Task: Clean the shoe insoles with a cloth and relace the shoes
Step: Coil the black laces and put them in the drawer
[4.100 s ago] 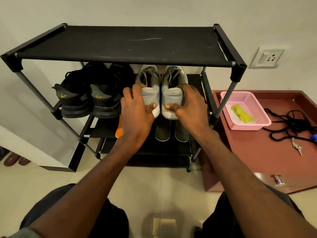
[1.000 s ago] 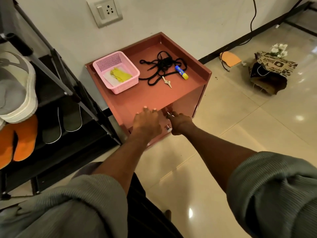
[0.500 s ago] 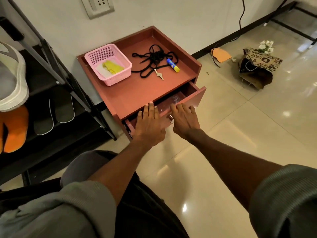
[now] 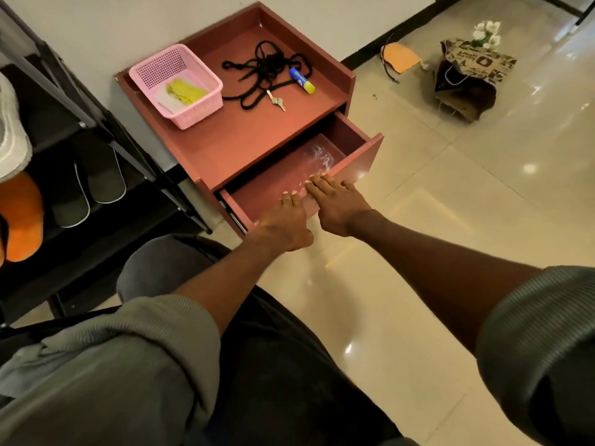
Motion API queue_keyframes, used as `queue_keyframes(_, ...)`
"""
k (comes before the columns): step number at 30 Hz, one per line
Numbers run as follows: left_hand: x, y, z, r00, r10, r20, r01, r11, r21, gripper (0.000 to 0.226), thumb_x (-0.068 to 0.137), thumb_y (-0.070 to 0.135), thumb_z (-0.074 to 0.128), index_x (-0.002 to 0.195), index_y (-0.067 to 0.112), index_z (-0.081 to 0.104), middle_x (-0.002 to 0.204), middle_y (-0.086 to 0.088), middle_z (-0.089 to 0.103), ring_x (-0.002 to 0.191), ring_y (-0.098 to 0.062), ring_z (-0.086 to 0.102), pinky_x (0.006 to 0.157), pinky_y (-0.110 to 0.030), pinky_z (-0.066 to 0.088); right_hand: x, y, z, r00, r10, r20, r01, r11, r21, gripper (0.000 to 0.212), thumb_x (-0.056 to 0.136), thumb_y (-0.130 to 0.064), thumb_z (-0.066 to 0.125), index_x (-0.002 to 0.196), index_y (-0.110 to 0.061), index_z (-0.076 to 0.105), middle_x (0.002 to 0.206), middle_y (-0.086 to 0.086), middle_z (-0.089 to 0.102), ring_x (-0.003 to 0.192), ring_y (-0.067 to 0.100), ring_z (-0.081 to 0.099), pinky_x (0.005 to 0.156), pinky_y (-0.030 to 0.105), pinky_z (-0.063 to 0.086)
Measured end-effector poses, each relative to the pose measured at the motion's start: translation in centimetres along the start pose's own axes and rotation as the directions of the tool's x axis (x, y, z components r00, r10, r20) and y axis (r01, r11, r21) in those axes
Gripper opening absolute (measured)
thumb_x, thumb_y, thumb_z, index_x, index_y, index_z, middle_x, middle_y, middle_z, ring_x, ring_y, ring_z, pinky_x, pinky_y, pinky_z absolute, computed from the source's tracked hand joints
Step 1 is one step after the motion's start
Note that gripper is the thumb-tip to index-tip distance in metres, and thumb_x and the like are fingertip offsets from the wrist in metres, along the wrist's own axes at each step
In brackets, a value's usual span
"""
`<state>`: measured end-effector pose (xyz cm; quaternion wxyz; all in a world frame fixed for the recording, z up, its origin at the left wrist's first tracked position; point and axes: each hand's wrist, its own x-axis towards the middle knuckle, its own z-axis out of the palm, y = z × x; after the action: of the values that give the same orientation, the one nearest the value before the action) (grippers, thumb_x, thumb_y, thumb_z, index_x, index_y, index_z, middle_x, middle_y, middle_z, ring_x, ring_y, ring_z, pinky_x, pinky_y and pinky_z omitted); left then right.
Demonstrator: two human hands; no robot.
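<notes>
My left hand and my right hand lie side by side on the top edge of the front of an open drawer, fingers straight over the edge. The drawer belongs to a red-brown cabinet. On the cabinet top stands a pink basket with a yellow cloth in it, and beside it a tangle of black laces. Two dark insoles lie on a low shelf of the black shoe rack at the left. The heel of a grey shoe shows above them.
A clear plastic sheet lies inside the drawer. Keys and a blue and yellow stick lie by the laces. Orange footwear sits on the rack. A paper bag with white flowers stands on the tiled floor.
I turned from the grey shoes on the rack to the cabinet. Both hands pulled the drawer out, and it stands wider open than half a second ago.
</notes>
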<state>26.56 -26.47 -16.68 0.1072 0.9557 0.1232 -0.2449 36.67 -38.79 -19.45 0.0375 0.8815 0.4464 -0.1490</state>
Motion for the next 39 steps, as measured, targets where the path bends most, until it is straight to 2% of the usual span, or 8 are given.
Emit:
queue_keyframes(3,-0.6,0.6,-0.2,0.99,0.102,-0.1,-0.101,0.995,0.022,0.042,0.089,0.025,0.058,0.127,0.009,0.059,0.107,-0.012,0.065,0.092,-0.027,0.062,0.08,-0.039,0.054,-1.7,-0.1,0.4,0.985,0.007,-0.171,-0.019,0.997,-0.073,0.049,0.108,-0.042,0.03,0.138,-0.015,0.058,0.144,0.01,0.059,0.131,0.032,0.053,0.106,0.048,0.041)
queue_keyframes(7,-1.6,1.4,-0.1,0.973,0.192,-0.129,-0.193,0.981,0.003,0.019,0.094,0.017,0.058,0.108,0.014,0.07,0.07,0.005,0.052,0.062,-0.012,0.048,0.063,-0.029,0.043,-3.1,0.2,-0.6,0.985,-0.015,-0.173,-0.026,0.973,-0.23,0.047,0.107,-0.044,0.035,0.086,-0.02,0.069,0.086,0.005,0.07,0.083,0.029,0.059,0.09,0.043,0.046)
queue_keyframes(11,-1.8,2.0,-0.8,0.963,0.14,-0.23,-0.129,0.99,0.062,0.023,0.102,0.034,0.055,0.099,0.012,0.062,0.083,-0.001,0.061,0.074,-0.02,0.059,0.072,-0.037,0.054,-2.6,0.7,-1.3,0.983,0.045,-0.18,-0.08,0.979,-0.188,0.048,0.109,-0.047,0.038,0.084,-0.019,0.068,0.076,0.001,0.061,0.074,0.023,0.051,0.091,0.042,0.044)
queue_keyframes(15,0.4,-1.0,-2.3,0.916,-0.028,-0.401,0.049,0.998,0.042,0.031,0.093,0.021,0.06,0.122,0.01,0.063,0.117,-0.009,0.066,0.106,-0.028,0.061,0.094,-0.045,0.054,-0.3,1.1,-2.3,0.956,0.052,-0.289,-0.089,0.989,-0.116,0.039,0.109,-0.041,0.036,0.091,-0.017,0.061,0.088,0.001,0.062,0.08,0.019,0.049,0.092,0.043,0.045)
queue_keyframes(21,4.7,-7.0,-5.1,0.897,-0.078,-0.436,0.112,0.992,0.053,0.068,0.093,0.031,0.063,0.152,0.009,0.035,0.162,-0.015,0.03,0.145,-0.034,0.033,0.114,-0.054,0.038,6.2,1.2,-5.6,0.929,0.056,-0.366,-0.057,0.998,0.008,0.033,0.107,-0.036,0.035,0.111,-0.016,0.062,0.113,0.007,0.068,0.104,0.028,0.063,0.098,0.049,0.046)
queue_keyframes(27,9.6,-12.4,-7.3,0.937,-0.095,-0.335,0.096,0.995,-0.013,0.068,0.104,0.042,0.048,0.159,0.012,0.023,0.169,-0.015,0.016,0.152,-0.036,0.022,0.122,-0.055,0.028,13.1,0.9,-8.4,0.927,0.087,-0.366,-0.061,0.995,0.081,0.027,0.103,-0.027,0.044,0.111,-0.009,0.063,0.111,0.013,0.065,0.099,0.036,0.061,0.075,0.043,0.045)
queue_keyframes(31,11.0,-15.3,-4.4,0.947,-0.11,-0.303,0.104,0.994,-0.036,0.069,0.106,0.061,0.018,0.165,0.031,-0.002,0.174,0.0,-0.006,0.16,-0.026,0.0,0.126,-0.054,0.012,17.2,0.9,-8.9,0.919,0.134,-0.37,-0.077,0.983,0.166,0.033,0.1,-0.024,0.047,0.125,-0.009,0.063,0.122,0.014,0.064,0.112,0.038,0.06,0.085,0.049,0.053)
queue_keyframes(39,11.8,-15.7,-4.5,0.922,-0.185,-0.34,0.101,0.963,-0.249,0.061,0.106,0.057,0.033,0.161,0.046,0.011,0.172,0.016,0.001,0.158,-0.017,0.003,0.118,-0.056,0.015,22.7,0.4,-9.2,0.911,0.133,-0.391,-0.031,0.966,0.257,0.033,0.096,-0.018,0.05,0.125,-0.01,0.064,0.131,0.013,0.059,0.126,0.037,0.052,0.094,0.05,0.05)
